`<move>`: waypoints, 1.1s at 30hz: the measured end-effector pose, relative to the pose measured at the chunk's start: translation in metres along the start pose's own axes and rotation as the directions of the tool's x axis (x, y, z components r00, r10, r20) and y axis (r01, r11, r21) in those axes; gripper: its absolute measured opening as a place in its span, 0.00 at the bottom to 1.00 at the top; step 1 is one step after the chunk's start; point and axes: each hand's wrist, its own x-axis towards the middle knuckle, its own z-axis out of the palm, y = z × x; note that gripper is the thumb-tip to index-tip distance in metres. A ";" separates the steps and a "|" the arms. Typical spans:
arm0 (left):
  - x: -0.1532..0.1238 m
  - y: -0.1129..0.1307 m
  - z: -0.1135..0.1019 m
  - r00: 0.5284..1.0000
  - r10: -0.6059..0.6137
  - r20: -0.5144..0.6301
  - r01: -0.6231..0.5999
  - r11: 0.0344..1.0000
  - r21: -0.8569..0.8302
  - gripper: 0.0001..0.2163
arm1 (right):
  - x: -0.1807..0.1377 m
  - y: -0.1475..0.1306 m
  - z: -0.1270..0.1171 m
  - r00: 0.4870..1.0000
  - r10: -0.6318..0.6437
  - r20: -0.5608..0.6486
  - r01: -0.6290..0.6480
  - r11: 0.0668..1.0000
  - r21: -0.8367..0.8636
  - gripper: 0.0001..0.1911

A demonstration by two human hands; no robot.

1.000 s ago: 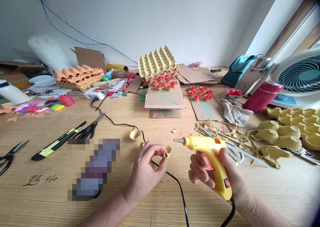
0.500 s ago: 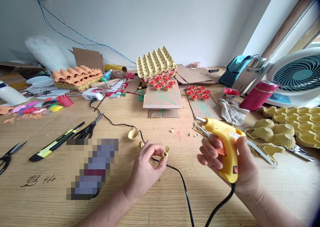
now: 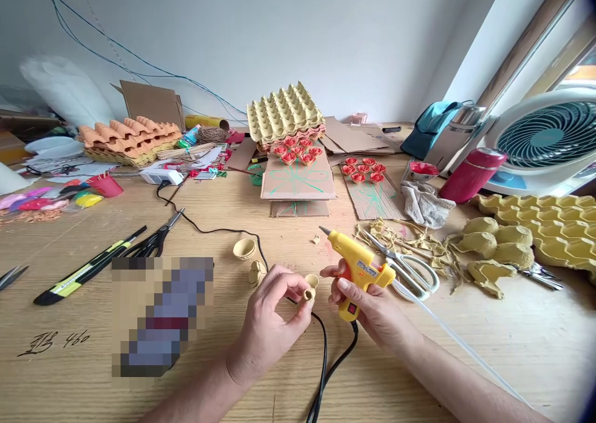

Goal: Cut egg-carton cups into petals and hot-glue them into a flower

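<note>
Between the thumb and fingers of my left hand (image 3: pixel 274 314) is a small rolled piece of egg carton (image 3: pixel 308 294), its round opening facing me. A pale carton cup (image 3: pixel 311 281) shows just behind it; whether they touch I cannot tell. My right hand (image 3: pixel 367 302) grips a yellow hot glue gun (image 3: pixel 358 264), its nozzle tilted up and left, above and right of the rolled piece. A clear glue stick (image 3: pixel 460 336) trails from its back. More carton cups (image 3: pixel 244 249) sit beyond my left hand.
Scissors (image 3: pixel 412 274) and carton scraps (image 3: pixel 419 243) lie behind the glue gun. The gun's black cord (image 3: pixel 321 373) crosses the table's front. A utility knife (image 3: pixel 88 268) and black scissors (image 3: pixel 158 236) lie left. Red paper flowers (image 3: pixel 298 153) stand on cardboard at the back.
My right hand has brought the glue gun leftward, nearer my left hand, uncovering the scissors and scraps. My left hand still pinches the rolled piece. The view has shifted slightly right.
</note>
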 end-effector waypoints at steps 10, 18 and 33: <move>-0.003 0.002 0.005 0.998 0.044 0.037 -0.045 0.998 0.042 0.10 | 0.002 0.006 0.004 0.999 0.047 -0.020 -0.046 0.998 0.051 0.19; -0.004 0.000 0.005 0.998 0.033 0.060 -0.036 0.998 0.047 0.11 | 0.000 -0.006 0.007 0.995 0.072 -0.076 -0.069 0.997 0.034 0.21; -0.003 0.001 0.005 0.999 -0.035 0.011 0.035 0.999 0.026 0.09 | 0.001 -0.013 0.003 0.990 -0.006 -0.144 0.011 0.999 0.038 0.22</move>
